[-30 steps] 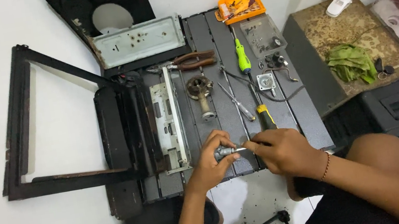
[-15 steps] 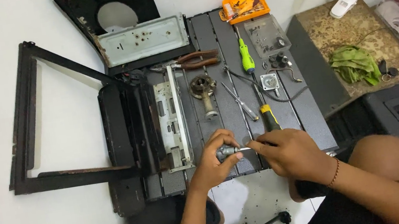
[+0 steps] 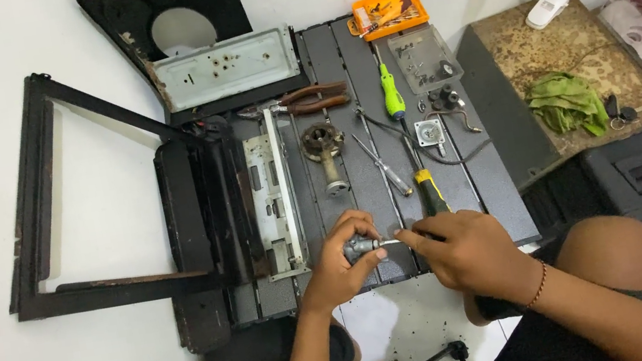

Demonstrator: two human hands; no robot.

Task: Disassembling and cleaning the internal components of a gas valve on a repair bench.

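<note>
- Small grey metal part (image 3: pixel 360 247) sits inside the curled fingers of the left hand (image 3: pixel 343 264), over the near edge of the dark panel (image 3: pixel 502 186).
- Part looks like solid metal: stiff, light for one hand, likely a bit slick; it is too small to hold anywhere but round its body, as the left fingers do now.
- Thin pin (image 3: pixel 389 241) sticks out of the part toward the right fingers; slim, probably easy to bend or drop, best pinched near its free end.
- Left fingers closed round the part, thumb underneath, wrist bent inward.
- Right hand (image 3: pixel 470 251) palm down, thumb and forefinger pinched on the pin's end, other fingers loosely folded.
- Yellow-handled screwdriver (image 3: pixel 428 192) lies just behind the right fingers, touching or under the knuckles; cannot tell which.
- Burner piece (image 3: pixel 324 150) and grey bracket (image 3: pixel 274 196) lie beyond the left fingers, apart from them.
</note>
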